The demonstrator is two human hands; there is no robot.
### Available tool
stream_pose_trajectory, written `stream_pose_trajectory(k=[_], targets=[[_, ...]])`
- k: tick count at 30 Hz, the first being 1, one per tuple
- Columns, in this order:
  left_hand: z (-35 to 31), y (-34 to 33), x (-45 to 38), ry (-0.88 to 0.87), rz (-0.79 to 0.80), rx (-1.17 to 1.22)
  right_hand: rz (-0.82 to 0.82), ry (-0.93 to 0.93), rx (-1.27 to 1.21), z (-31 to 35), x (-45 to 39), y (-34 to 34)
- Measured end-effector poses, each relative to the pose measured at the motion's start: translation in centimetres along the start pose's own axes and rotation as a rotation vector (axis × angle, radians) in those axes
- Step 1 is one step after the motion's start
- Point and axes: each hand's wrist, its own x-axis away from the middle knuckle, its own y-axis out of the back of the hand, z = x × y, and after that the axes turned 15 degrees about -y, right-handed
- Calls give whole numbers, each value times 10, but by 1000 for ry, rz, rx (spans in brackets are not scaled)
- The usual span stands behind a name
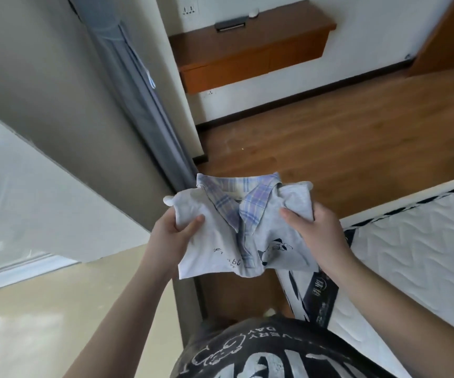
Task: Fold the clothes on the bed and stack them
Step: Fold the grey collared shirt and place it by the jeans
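Observation:
A small light grey shirt with a blue plaid collar and black cartoon prints hangs in the air in front of me, collar up. My left hand grips its left shoulder, thumb on the front. My right hand grips its right shoulder the same way. The shirt hangs above the wooden floor, to the left of the bed's white quilted mattress. No other clothes on the bed are in view.
A wooden wall-mounted shelf carries a dark box and a white mouse. A grey curtain hangs at the left by a wall corner. Wooden floor lies ahead. A beige ledge and window are at the left.

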Motion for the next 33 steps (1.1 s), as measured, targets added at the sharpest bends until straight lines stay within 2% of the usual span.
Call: stream_pose_trajectory(k=[8,15,20,26,33], targets=[[2,-23,-135,-32,176,82,-155,-53,-44,28,-73,-9],[0,-67,-266,-125,437,81,-410,-112,-146,53,-125,-16],[-19,-105,-325,-208,645,36,-604,-150,-271,58,-134,-13],[-50,-185,-354,-344,956,-12,-847,-228,-417,36,-116,8],[-86,-302,-329,-528,1292,-30,-1092,-333,-523,-4,-84,46]])
